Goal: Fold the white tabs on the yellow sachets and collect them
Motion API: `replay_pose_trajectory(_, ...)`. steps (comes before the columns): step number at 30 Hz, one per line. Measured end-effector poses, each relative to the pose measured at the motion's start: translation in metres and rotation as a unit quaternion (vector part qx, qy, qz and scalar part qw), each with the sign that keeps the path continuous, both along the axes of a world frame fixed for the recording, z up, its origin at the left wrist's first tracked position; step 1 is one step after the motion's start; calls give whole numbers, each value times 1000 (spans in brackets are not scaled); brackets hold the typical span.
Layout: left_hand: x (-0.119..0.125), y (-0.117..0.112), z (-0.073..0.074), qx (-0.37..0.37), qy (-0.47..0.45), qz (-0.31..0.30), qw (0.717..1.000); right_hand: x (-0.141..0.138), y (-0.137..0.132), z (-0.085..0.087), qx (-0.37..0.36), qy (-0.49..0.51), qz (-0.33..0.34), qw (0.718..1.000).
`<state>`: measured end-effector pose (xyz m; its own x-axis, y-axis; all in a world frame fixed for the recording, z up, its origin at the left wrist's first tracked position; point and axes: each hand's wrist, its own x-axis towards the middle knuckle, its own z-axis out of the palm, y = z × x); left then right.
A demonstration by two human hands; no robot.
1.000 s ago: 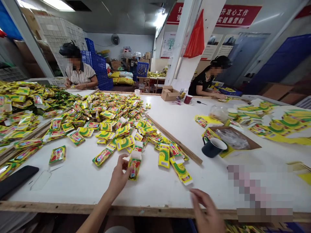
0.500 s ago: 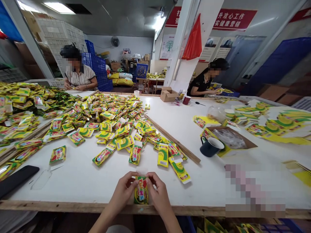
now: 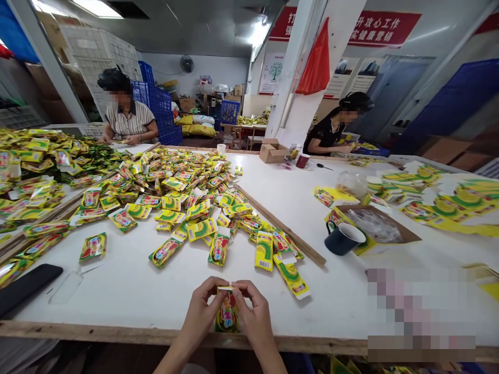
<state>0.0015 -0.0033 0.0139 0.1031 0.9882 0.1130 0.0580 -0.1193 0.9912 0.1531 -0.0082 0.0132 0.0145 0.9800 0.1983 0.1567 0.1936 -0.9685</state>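
Observation:
Between my hands a small yellow-green candy box (image 3: 227, 313) stands near the table's front edge, its printed face towards me. My left hand (image 3: 205, 301) pinches its top left corner with thumb and fingers. On the top right corner, the fingers and thumb of my right hand (image 3: 250, 304) are closed in the same way. The white end flap (image 3: 225, 288) at the top is folded down between my fingertips. Just beyond lie loose boxes of the same kind, among them a yellow one (image 3: 264, 251) and one with a white flap (image 3: 219, 247).
A big heap of boxes (image 3: 175, 187) covers the left and middle. A wooden strip (image 3: 284, 228) runs beside it. To the right are a dark mug (image 3: 345, 239), an open carton (image 3: 374, 226) and flat cartons (image 3: 448, 202). A phone (image 3: 29, 291) lies left. Two people sit across.
The white flap, which stood up at the top of the box, is now bent down under my fingers. My hands stay at the box. The view has shifted slightly.

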Motion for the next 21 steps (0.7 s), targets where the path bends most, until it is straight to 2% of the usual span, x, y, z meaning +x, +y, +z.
replay_pose_trajectory(3,0,-3,1,27,21,1,999,-1,0,1,23,-9,-5,1000)
replay_pose_trajectory(8,1,-4,-2,12,13,26,1000,0,0,1,22,-18,-9,1000)
replay_pose_trajectory(16,10,2,12,-13,-9,77,997,-5,5,14,-11,-30,-25,999)
replay_pose_trajectory(21,6,2,4,-27,-31,58,997,-3,2,12,-9,-17,-12,1000)
